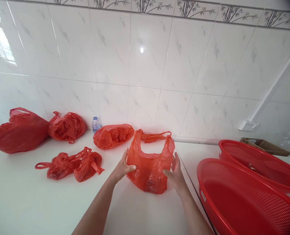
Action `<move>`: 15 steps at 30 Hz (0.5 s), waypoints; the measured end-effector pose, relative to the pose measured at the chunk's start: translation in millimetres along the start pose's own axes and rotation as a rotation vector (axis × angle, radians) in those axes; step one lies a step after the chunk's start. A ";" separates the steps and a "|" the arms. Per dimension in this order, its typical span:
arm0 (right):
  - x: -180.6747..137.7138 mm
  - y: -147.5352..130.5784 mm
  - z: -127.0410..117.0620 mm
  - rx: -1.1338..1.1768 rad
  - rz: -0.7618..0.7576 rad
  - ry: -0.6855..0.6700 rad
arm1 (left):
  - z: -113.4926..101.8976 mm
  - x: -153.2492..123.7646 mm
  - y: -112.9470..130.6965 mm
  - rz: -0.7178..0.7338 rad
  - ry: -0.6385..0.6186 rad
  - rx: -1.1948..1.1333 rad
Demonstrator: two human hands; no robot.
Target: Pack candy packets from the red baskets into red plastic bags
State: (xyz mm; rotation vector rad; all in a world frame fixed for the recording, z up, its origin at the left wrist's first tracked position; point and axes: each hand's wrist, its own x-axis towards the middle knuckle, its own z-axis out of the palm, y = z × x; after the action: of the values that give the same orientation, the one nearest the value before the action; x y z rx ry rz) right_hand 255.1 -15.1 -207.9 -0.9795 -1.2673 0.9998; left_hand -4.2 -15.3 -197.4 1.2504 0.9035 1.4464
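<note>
A red plastic carrier bag (pixel 148 169) stands upright on the white table in front of me, its two handle loops pointing up and something dark showing faintly through its lower part. My left hand (pixel 123 167) grips the bag's left side, thumb in front and fingers around the edge. On the opposite side my right hand (pixel 175 174) holds it in the same way, with some fingers partly hidden behind the plastic. Just behind it lies another flat piece of red plastic bag (pixel 151 138), partly covered.
Several filled red bags lie left: a large bag (pixel 25 132), a bunched bag (pixel 68 127), an oval bag (pixel 113 136) and knotted bags (pixel 87 165). A water bottle (pixel 95 124) stands by the wall. Right are red baskets (pixel 215 195), a cardboard box (pixel 269 146) and a power socket (pixel 249 125).
</note>
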 end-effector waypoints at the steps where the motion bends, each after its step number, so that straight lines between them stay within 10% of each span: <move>1: 0.9 -2.5 6.6 0.073 0.033 -0.049 | 8.3 -0.2 1.2 -0.020 -0.089 -0.037; 6: 4.1 -24.7 21.4 0.212 0.218 -0.332 | 36.6 6.7 9.1 -0.222 -0.353 -0.161; 15: 31.4 5.7 18.3 0.292 0.117 -0.112 | 44.8 30.1 -48.0 -0.426 0.117 -0.748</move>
State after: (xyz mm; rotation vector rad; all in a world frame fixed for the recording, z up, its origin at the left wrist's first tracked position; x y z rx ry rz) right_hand 237.9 17.2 -203.6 -0.7862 -1.1245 1.3056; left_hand 49.8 22.6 -226.9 0.3928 0.5631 1.3262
